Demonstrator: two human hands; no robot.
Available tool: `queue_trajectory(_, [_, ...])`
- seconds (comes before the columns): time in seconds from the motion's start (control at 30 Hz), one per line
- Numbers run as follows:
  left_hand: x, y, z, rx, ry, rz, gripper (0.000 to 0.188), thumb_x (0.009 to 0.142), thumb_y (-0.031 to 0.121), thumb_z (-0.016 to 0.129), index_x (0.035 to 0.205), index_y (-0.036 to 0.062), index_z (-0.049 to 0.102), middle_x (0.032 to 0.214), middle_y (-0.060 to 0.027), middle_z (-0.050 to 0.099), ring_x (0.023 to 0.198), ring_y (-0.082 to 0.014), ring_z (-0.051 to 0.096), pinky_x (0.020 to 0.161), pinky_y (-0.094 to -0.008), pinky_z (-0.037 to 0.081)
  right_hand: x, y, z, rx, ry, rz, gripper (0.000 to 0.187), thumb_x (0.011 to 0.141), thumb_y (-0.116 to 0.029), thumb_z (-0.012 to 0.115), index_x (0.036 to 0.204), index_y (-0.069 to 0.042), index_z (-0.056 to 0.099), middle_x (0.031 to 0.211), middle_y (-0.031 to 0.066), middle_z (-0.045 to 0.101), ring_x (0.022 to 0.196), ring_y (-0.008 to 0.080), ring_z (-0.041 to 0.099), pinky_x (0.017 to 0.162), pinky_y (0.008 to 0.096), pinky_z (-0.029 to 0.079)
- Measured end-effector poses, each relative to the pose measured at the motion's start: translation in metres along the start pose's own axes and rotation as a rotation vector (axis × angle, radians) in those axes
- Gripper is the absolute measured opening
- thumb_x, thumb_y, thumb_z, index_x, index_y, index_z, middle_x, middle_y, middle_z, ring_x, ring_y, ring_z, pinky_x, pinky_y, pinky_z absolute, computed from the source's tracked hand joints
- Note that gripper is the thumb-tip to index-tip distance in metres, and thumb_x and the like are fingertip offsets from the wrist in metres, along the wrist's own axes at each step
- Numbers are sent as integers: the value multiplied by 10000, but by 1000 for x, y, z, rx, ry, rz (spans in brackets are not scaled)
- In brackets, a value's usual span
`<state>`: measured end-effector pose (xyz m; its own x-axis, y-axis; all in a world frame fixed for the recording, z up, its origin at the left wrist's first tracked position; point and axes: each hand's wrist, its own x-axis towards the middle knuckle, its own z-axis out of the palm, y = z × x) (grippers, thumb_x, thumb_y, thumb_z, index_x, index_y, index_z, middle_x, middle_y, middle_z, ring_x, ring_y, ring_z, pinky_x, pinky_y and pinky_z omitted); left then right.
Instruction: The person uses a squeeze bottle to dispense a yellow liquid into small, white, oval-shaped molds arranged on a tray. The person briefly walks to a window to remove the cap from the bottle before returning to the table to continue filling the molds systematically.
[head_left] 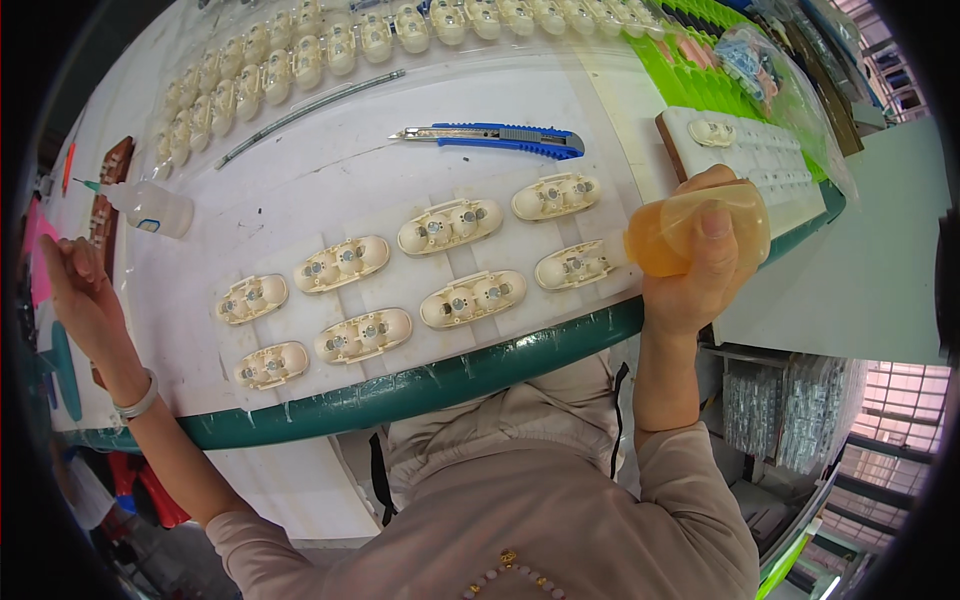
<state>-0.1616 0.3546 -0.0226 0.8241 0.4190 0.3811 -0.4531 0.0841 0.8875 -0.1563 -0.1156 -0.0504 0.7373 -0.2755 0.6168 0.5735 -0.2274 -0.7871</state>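
Observation:
My right hand grips a translucent bottle of amber liquid, its fingers wrapped round the side and the thumb on top. The bottle is tilted over the right end of two rows of cream oval plastic housings, beside the nearest housing. Small silvery round parts sit in these housings, for instance in one at the middle. My left hand is raised at the far left of the table, apart from the housings. Its fingers are partly stretched, and nothing shows in them.
A blue box cutter and a thin grey rod lie behind the rows. A clear dropper bottle stands at left. Many more housings fill the back. At right are a white tray and green racks. Green edging borders the table.

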Motion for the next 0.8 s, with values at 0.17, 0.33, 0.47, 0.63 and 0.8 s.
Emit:
queue_trajectory(0.17, [0,-2,1,2,35,-3,278,915,258,460,745,39,485,557,7,322,512,-70,244,478,-205,196,1,0,-4,86,69,12,280,742,-239,615,696,-2,472,684,39,455,610,98,399,562,219,315])
queue_trajectory(0.33, [2,-2,-4,-5,30,-22,270,912,255,469,749,38,472,561,6,316,512,-69,239,479,-210,194,1,1,-6,86,18,17,274,743,-234,620,704,-3,477,672,36,454,604,95,397,555,217,315])
queue_trajectory(0.47, [1,-2,1,9,72,-18,271,912,256,469,747,39,466,564,5,315,511,-70,236,482,-213,194,0,1,-6,83,-18,23,260,750,-209,637,720,3,489,669,27,455,593,87,403,541,207,316])
queue_trajectory(0.63, [1,-2,2,16,57,-18,278,911,259,469,739,40,467,564,5,317,510,-71,236,484,-212,197,2,-2,-4,75,-47,18,238,766,-184,637,723,9,506,671,24,460,595,84,416,538,203,322])
queue_trajectory(0.8, [1,-1,2,8,66,-14,282,915,255,460,734,40,471,564,4,319,507,-71,235,483,-211,198,1,1,-4,59,-19,12,227,767,-179,642,726,8,519,687,22,462,609,87,426,548,208,331])
